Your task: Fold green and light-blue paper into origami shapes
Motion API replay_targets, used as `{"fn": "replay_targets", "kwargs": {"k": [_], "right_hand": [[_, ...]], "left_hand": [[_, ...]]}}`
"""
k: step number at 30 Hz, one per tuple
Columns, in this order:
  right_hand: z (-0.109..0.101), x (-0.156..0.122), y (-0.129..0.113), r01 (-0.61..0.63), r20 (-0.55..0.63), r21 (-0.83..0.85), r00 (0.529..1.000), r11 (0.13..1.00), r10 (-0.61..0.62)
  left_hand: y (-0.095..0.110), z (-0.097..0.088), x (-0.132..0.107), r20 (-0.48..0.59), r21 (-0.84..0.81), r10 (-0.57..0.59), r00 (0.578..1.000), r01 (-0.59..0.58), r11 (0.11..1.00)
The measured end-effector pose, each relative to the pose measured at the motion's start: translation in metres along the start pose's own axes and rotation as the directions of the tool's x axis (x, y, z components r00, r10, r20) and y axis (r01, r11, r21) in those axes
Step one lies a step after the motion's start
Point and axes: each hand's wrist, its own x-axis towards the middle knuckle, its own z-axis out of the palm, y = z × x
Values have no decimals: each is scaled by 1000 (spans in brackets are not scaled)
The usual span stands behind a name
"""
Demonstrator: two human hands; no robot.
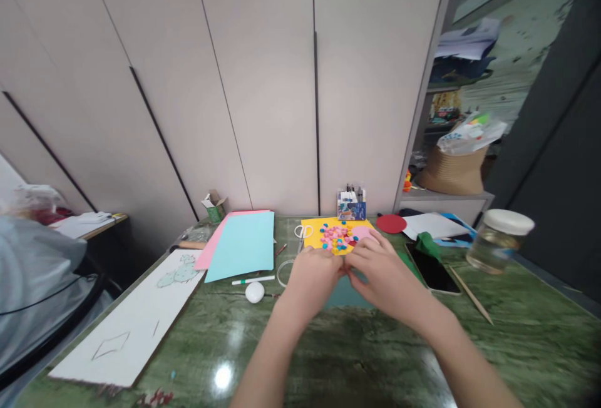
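My left hand (313, 275) and my right hand (381, 269) meet fingertip to fingertip over the front of the table. Both have curled, pinched fingers, and whatever lies between them is hidden. Under them shows a dark teal sheet (347, 295). Just beyond is a yellow sheet (310, 225) strewn with small pink, blue and yellow pieces (337, 234). A pink round piece (362, 233) lies behind my right fingers. White-handled scissors (303, 231) and a clear ring (282, 273) are beside my left hand.
Left are light blue paper (241, 245), a marker (253, 280), a white egg-shaped object (254, 292) and a cactus drawing (141, 308). Right are a phone (434, 270), a wooden stick (472, 295), a lidded jar (500, 242) and a red disc (391, 223). A pen box (351, 204) stands behind.
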Motion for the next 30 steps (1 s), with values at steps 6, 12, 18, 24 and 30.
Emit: {"fn": "replay_targets", "kwargs": {"k": [6, 12, 18, 24, 30], "right_hand": [[-7, 2, 0, 25, 5, 6, 1000, 1000, -25], [-20, -5, 23, 6, -31, 10, 999, 1000, -6], [-24, -13, 49, -42, 0, -40, 999, 998, 42], [-21, -26, 84, -181, -56, -184, 983, 966, 173], [-35, -28, 69, -181, -135, -57, 976, 982, 172]], "left_hand": [[-6, -6, -2, 6, -56, 47, 999, -46, 997], [-24, -17, -9, -60, -99, 4, 998, -10, 995], [-31, -19, -12, -79, -120, -36, 996, 26, 992], [-31, -20, -12, -49, -125, -46, 998, 40, 991], [-30, -14, -12, -51, -111, -56, 997, 50, 993]]}}
